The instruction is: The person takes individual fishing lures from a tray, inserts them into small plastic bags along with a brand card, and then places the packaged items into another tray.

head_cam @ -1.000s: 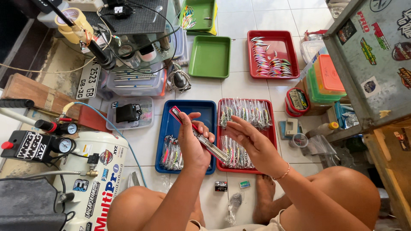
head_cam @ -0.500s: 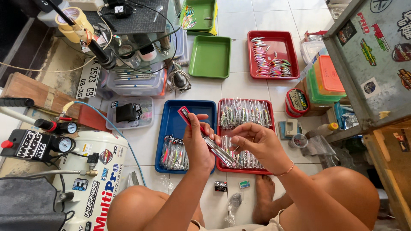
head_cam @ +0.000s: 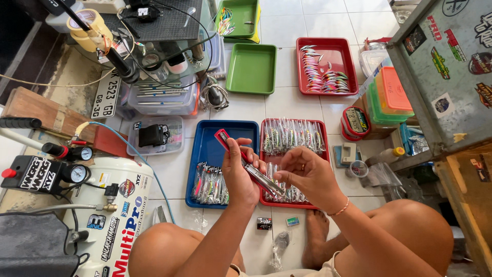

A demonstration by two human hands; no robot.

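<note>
My left hand (head_cam: 241, 177) grips a long, narrow clear packet with a red header card, the packaged lure (head_cam: 249, 164), held slantwise over the floor. My right hand (head_cam: 306, 174) pinches the lower end of the same packet with fingertips. Below the hands lie a blue tray (head_cam: 205, 143) with a pile of packed lures in its near left corner and a red tray (head_cam: 266, 200) filled with rows of clear-packed lures. I sit on the tiled floor with bare knees on both sides.
A white air compressor (head_cam: 110, 215) with gauges stands at the left. Farther off are a green tray (head_cam: 252, 68), a red tray of unpacked coloured lures (head_cam: 324, 65), stacked plastic boxes (head_cam: 389, 97), a grey cabinet (head_cam: 446, 66) at right, and small items (head_cam: 264, 223) by my feet.
The packet has swung a little lower and more level, and my right hand has closed in on its lower end.
</note>
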